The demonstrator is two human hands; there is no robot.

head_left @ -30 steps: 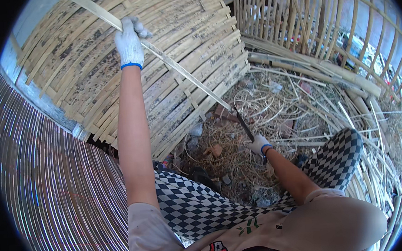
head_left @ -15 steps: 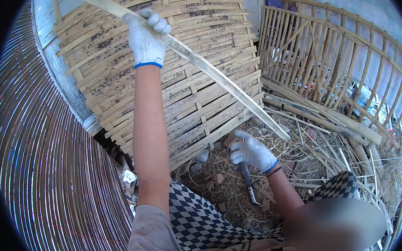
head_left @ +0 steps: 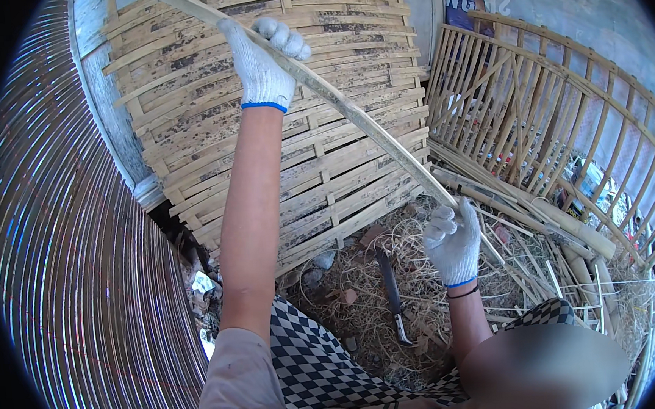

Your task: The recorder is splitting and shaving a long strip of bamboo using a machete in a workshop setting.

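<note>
A long pale bamboo strip (head_left: 367,124) slants from the upper left down to the right across the view. My left hand (head_left: 266,63), in a white knitted glove with a blue cuff, is closed around its upper part. Lower down, my right hand (head_left: 452,245), gloved the same way, has its fingers curled round the strip near its lower end, which pokes out beyond the hand. A knife (head_left: 390,287) with a dark blade lies on the littered ground to the left of my right hand.
A woven bamboo panel (head_left: 264,171) stands in front of me. At the right are a slatted bamboo frame (head_left: 533,106), bamboo poles (head_left: 584,238) and scattered shavings (head_left: 423,274). Rows of thin shiny strips (head_left: 97,281) fill the left side.
My right hand has left the knife on the ground, moved up and right, and taken hold of the strip's lower part. My left hand and the strip have shifted slightly right.
</note>
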